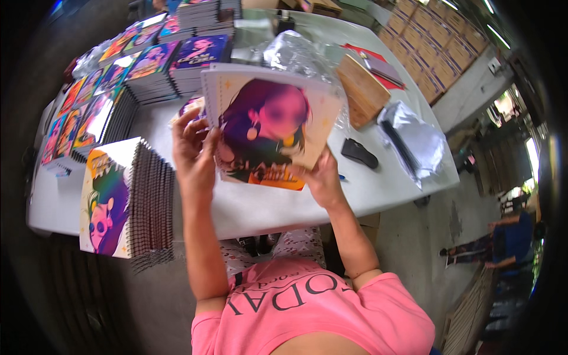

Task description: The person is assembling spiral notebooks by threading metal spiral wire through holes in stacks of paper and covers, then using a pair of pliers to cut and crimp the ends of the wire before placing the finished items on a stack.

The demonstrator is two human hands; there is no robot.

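- A long white table (378, 195) carries everything; it runs from the near left edge to the far right.
- A tall stack of spiral-bound notebooks (127, 201) stands on its near left corner.
- More notebook stacks (148, 65) with colourful covers line the left and far side.
- A wooden board (362, 89) lies toward the right, beside crumpled clear plastic wrap (299, 56).
- A small black object (359, 152) rests near the front edge.
- A plastic-wrapped packet (414, 139) sits at the right end.

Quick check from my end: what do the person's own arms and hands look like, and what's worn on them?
Both forearms are bare up from the lower edge; the left hand and right hand wear no gloves, and no watch or bracelet shows. A short-sleeved pink T-shirt with dark lettering ends above the elbows.
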